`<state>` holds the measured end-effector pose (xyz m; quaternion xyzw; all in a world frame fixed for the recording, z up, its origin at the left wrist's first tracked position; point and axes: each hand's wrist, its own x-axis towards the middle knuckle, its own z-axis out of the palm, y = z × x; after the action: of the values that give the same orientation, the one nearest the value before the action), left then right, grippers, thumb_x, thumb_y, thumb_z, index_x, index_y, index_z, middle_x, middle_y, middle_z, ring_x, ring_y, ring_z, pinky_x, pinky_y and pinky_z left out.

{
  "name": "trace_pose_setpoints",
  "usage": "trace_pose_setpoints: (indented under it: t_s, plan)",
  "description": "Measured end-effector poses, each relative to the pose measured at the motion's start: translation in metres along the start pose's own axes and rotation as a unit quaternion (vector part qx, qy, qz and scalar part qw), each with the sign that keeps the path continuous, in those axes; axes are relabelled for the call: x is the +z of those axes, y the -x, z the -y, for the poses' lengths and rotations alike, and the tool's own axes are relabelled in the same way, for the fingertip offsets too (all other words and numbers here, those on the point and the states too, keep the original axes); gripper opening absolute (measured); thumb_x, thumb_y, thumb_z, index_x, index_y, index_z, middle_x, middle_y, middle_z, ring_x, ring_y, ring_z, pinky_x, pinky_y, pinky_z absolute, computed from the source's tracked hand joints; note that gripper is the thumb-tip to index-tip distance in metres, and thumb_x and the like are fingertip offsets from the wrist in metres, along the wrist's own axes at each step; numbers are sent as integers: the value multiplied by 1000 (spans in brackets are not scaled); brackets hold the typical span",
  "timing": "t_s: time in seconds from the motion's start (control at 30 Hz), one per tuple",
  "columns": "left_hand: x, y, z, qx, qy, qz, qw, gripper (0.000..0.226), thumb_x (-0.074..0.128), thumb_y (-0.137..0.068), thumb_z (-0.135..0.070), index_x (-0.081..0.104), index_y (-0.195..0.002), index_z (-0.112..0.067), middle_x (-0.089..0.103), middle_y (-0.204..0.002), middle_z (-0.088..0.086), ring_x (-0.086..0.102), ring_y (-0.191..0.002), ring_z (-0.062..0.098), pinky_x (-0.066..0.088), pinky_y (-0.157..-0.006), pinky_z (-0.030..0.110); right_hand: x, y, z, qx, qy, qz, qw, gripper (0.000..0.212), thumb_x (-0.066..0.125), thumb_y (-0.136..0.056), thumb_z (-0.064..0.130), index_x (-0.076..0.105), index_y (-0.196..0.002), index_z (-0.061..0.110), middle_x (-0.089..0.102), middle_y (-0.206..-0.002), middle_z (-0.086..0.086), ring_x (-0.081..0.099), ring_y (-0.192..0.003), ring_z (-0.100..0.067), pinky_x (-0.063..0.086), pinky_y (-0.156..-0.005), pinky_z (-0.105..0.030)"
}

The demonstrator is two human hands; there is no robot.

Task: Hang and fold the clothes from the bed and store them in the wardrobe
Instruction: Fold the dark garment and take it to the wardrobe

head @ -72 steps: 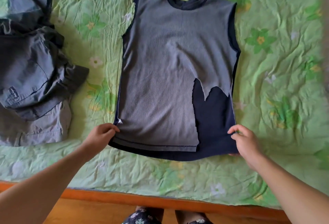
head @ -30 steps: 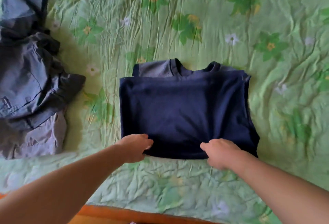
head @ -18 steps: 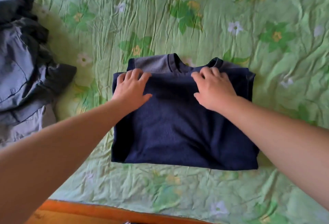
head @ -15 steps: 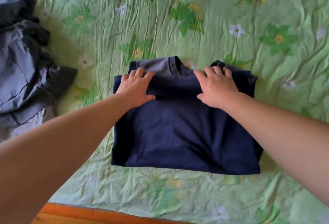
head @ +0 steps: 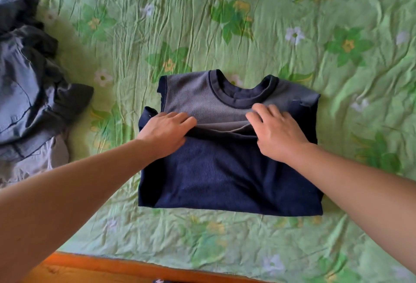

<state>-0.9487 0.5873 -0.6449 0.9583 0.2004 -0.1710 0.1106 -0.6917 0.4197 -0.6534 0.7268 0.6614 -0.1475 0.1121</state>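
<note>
The shirt (head: 225, 177) is laid widthwise on the bed (head: 202, 23). Left grip (head: 165, 133) and right grip (head: 275, 134) are spread flat on its hem (head: 220, 127), nothing pinched, collar (head: 242, 102) just beyond.

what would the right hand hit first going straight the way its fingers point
Probably the navy neckband of the shirt: the right hand lies flat on its grey panel, fingers aimed up-left at it.

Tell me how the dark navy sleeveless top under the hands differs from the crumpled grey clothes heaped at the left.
The dark navy sleeveless top is folded into a flat rectangle; the crumpled grey clothes lie in a loose heap. The top has the left hand and the right hand resting on it; the grey clothes are untouched. Both lie on the green flowered bedsheet.
</note>
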Motion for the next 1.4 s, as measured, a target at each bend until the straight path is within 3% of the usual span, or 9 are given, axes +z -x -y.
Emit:
trace_pose_setpoints:
  t_s: [0.1,0.33,0.53,0.63,0.8,1.0,1.17,1.27,1.4]
  plan:
    - [2,-4,3,8,-28,-2,1000,38,64,-82,-22,52,-118,-21,60,-105,0,63,-98,26,43,-83,42,-4,-11,2,-19,-4,6,1000,54,63,-81,18,47,-132,20,52,-121,0,50,-110,-30,38,-84,-44]
    - [-8,-6,23,-25,-25,17,999,26,61,-86,-36,54,-108,-23,67,-96,-3,64,-97,25,42,-91,41,-13,-3,-16,-16,-80,-42,996,15,58,-91,19,58,-104,12,65,-91,-7,61,-93,-34,49,-64,-43]
    - [-38,-41,55,-85,9,-43,995,28,59,-96,-43,51,-103,-18,65,-97,6,63,-79,35,34,-61,33,-35,-47,-50,72,-109,-48,990,15,51,-95,23,55,-109,17,68,-95,-17,65,-86,-41,47,-66,-41]
    - [-48,-77,66,-99,10,-46,994,26,59,-97,-41,53,-107,-18,64,-99,8,62,-85,34,43,-74,39,-42,-73,-63,125,-112,-13,986,7,52,-91,26,50,-94,21,63,-92,-19,59,-82,-39,42,-65,-38]
    - [-37,-97,63,-178,-24,-14,984,63,70,-87,-45,41,-138,-23,51,-134,12,44,-129,36,30,-107,57,-42,-76,-84,188,-150,138,961,39,71,-78,53,47,-94,27,58,-93,-1,55,-85,-29,41,-71,-38]
    - [4,-40,41,-195,36,-41,979,79,56,-91,-58,18,-157,-35,5,-165,15,5,-152,34,20,-118,58,-39,-50,-125,248,-228,81,938,41,80,-78,31,47,-101,24,57,-83,-5,54,-73,-27,39,-63,-35]
    - [39,-5,33,-237,60,-5,970,80,41,-93,-68,2,-158,-41,-19,-166,9,-15,-153,29,13,-121,58,-32,-34,-120,279,-16,-48,959,52,71,-83,32,49,-125,12,49,-124,-25,49,-113,-44,40,-93,-57]
    - [51,8,15,-273,94,-38,957,82,41,-94,-68,-1,-158,-40,-22,-165,11,-13,-153,32,16,-120,56,-16,-11,-54,112,-26,-129,985,56,62,-87,39,50,-135,12,44,-139,-23,45,-124,-44,41,-96,-60]
    - [65,37,-15,-342,153,-60,925,94,55,-85,-71,0,-156,-43,4,-164,12,17,-148,34,31,-114,52,34,29,25,28,-50,104,993,82,43,-96,63,-2,-159,37,-18,-167,-4,-12,-154,-30,10,-118,-67]
